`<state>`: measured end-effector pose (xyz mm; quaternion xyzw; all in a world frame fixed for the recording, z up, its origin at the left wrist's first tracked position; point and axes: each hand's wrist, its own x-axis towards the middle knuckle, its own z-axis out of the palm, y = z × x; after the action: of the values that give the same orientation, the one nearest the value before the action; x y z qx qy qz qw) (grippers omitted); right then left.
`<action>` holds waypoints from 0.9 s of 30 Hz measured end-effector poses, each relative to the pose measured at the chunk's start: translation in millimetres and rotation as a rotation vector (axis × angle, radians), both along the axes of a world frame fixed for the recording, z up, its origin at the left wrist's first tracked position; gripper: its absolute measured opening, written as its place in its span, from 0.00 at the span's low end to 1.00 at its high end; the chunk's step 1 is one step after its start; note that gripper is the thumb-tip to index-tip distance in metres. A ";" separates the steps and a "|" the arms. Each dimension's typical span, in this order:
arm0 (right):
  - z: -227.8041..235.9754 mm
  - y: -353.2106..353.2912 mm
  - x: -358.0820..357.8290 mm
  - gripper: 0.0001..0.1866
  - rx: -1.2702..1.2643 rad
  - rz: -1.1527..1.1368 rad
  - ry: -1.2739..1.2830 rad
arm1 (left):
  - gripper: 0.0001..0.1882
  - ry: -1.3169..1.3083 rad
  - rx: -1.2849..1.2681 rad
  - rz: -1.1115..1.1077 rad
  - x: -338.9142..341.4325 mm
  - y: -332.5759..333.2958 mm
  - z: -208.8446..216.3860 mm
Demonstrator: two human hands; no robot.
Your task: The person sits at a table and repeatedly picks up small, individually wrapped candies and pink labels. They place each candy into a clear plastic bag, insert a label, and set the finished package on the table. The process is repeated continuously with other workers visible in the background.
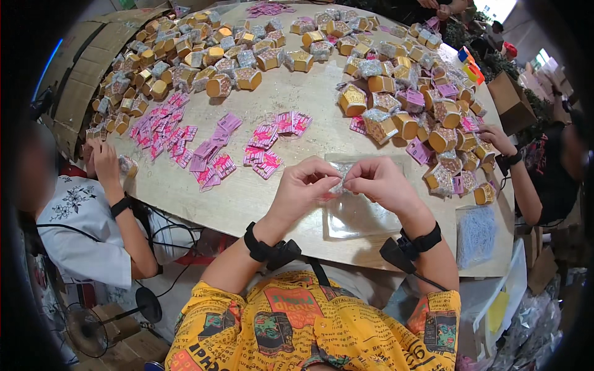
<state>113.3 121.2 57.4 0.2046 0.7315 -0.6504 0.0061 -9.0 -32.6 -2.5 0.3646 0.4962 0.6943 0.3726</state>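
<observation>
one bare left hand (pixel 309 185) and one bare right hand (pixel 385 183), both pinched closed, fingertips gripping a small, silvery-white glittery piece (pixel 338 184), partly hidden, over the left part of a clear, shallow, rectangular plastic tray (pixel 362 219). flat pink-and-white printed cards (pixel 264 136): left of tray. gold-sided, white-glittered faceted blocks (pixel 378 127): heaped beyond and right.
</observation>
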 end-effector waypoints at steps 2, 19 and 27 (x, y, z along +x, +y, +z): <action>0.7 -0.4 0.3 0.07 0.014 0.009 0.005 | 0.05 0.018 -0.059 0.022 2.5 0.3 4.3; -28.7 -41.9 10.0 0.02 -0.024 -0.365 0.387 | 0.04 -0.074 -0.010 0.170 11.5 0.9 19.1; -34.6 -52.8 0.4 0.01 -0.283 -0.443 0.555 | 0.04 0.419 0.050 0.290 8.3 -9.4 41.7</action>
<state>113.8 68.5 22.7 0.1709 0.5466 -0.7610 -0.3047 -0.7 -42.0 39.2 0.4347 0.5925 0.6617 0.1488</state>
